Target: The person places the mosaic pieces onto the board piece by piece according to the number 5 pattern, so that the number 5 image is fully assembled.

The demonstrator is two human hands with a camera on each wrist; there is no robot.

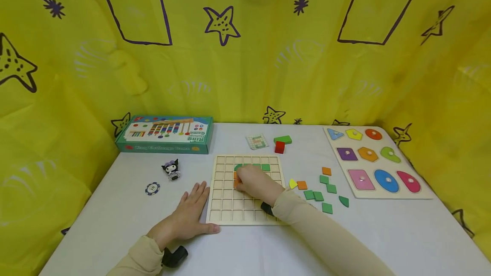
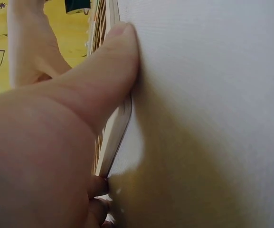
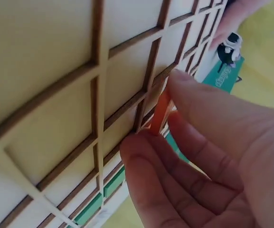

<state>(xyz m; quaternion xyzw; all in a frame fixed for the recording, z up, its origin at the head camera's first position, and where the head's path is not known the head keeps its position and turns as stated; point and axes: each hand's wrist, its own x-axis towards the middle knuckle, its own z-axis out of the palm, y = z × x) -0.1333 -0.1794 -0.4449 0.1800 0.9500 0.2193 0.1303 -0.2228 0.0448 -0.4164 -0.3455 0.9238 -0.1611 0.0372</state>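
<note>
A wooden grid board [image 1: 226, 204] lies on the white table. Flat against its left side rests my left hand [image 1: 188, 215], fingers stretched out and thumb at the front left corner. The left wrist view shows that thumb [image 2: 113, 61] along the board's edge. Over the upper middle of the grid, my right hand [image 1: 258, 181] pinches an orange square tile [image 3: 160, 111] between thumb and fingertips, tilted on edge close to the cells. Green tiles [image 1: 265, 167] sit in an upper row, partly hidden behind that hand, and orange shows just left of its fingers.
Right of the board lie loose green tiles [image 1: 318, 196], orange tiles [image 1: 326, 171] and a yellow piece [image 1: 293, 183]. Farther right is a shape puzzle [image 1: 353, 156]. Behind stand a pattern card [image 1: 257, 141], red block [image 1: 280, 147] and green block [image 1: 284, 139]. Leftward are a game box [image 1: 165, 135], figurine [image 1: 171, 169] and chip [image 1: 152, 188].
</note>
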